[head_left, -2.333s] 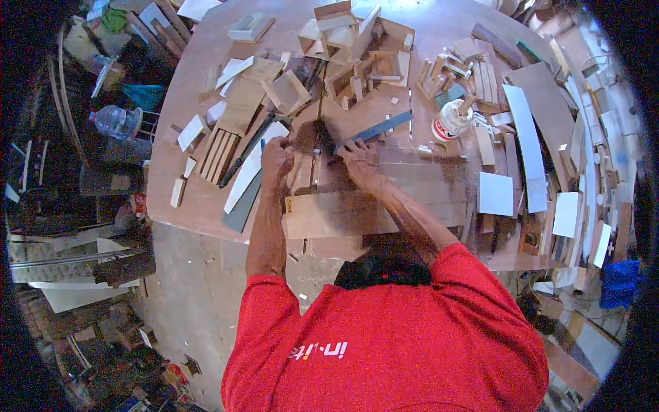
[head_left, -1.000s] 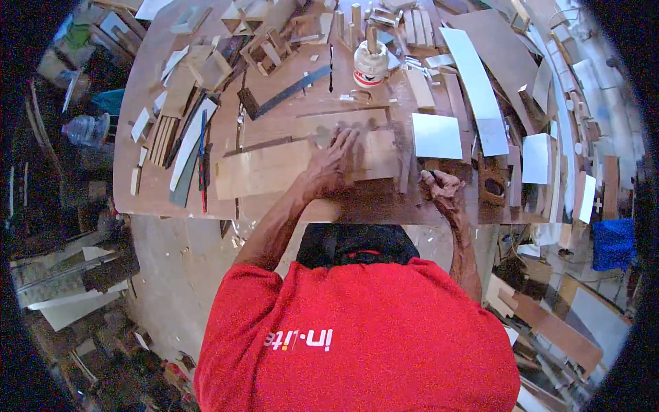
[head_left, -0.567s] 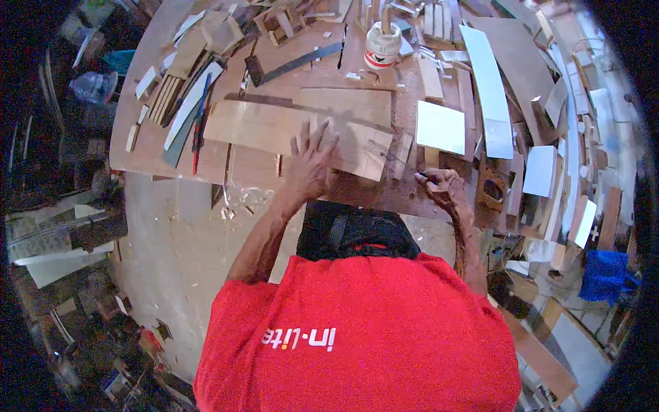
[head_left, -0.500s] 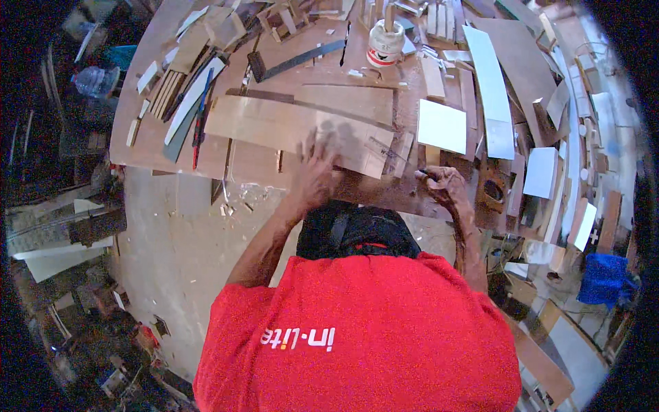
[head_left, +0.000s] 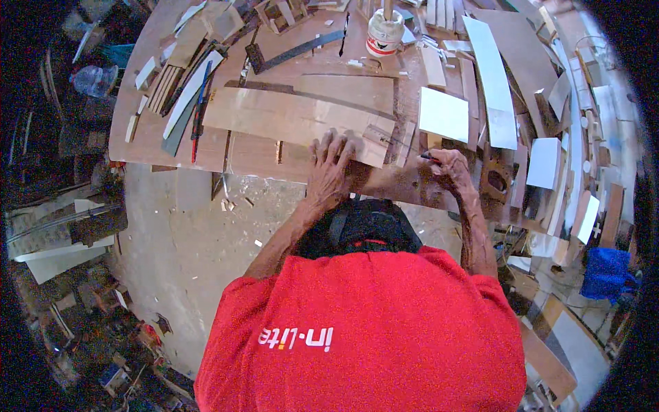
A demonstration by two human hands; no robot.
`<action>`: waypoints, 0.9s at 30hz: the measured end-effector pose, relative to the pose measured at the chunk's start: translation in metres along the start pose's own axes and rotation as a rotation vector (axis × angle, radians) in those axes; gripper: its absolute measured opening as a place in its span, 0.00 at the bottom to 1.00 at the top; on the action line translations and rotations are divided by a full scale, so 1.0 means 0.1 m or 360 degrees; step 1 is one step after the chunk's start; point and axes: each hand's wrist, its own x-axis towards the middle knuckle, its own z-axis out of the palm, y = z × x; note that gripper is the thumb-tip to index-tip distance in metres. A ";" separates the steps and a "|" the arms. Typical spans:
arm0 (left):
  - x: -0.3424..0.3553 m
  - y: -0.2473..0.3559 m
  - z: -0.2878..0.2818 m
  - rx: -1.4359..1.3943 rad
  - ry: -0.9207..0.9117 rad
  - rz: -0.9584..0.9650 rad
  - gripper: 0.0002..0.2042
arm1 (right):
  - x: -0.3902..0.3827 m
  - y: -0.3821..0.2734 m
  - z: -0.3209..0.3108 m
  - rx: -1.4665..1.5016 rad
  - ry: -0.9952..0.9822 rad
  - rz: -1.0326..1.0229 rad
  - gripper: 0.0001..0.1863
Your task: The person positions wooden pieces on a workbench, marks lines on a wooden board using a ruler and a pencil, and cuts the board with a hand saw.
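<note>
Here, left hand [head_left: 331, 168] on board [head_left: 274, 117]; red shirt [head_left: 371, 309] lettered white, jar [head_left: 385, 31] labelled.

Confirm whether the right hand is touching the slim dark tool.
Touching. The head view shows the right hand with its fingers curled around the slim dark tool, whose black part sticks out left of the grip.

The board [head_left: 274, 118] lies flat in front of me, long, narrow and pale brown, slanting so that its right end sits nearer my body. My left hand [head_left: 329, 165] presses on its near edge, right of its middle. The tool [head_left: 426, 156], black-handled and thin, is gripped in my right hand [head_left: 451, 169], its shaft pointing leftward to the board's right end; I can't tell whether they touch.
</note>
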 end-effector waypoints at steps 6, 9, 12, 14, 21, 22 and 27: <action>0.00 0.00 0.04 -0.0058 0.0097 -0.0006 0.36 | 0.01 -0.13 -0.06 -0.0028 0.0203 -0.0228 0.13; -0.02 0.01 0.03 -0.0113 0.0145 -0.0015 0.35 | 0.02 -0.22 -0.10 -0.0057 0.0208 -0.0239 0.12; -0.04 0.01 0.02 -0.0122 0.0127 -0.0021 0.34 | 0.02 -0.26 -0.12 -0.0079 0.0162 -0.0202 0.11; -0.05 0.01 0.01 -0.0133 0.0131 -0.0023 0.33 | 0.02 -0.27 -0.12 -0.0086 0.0133 -0.0181 0.11; -0.05 0.02 0.01 -0.0176 0.0182 -0.0024 0.33 | 0.06 -0.30 -0.19 -0.0169 -0.0054 -0.0052 0.13; -0.05 0.02 0.01 -0.0171 0.0180 -0.0027 0.33 | 0.06 -0.30 -0.19 -0.0203 -0.0100 -0.0040 0.13; -0.03 0.03 0.01 -0.0144 0.0192 -0.0031 0.32 | 0.06 -0.29 -0.17 -0.0153 -0.0038 -0.0034 0.14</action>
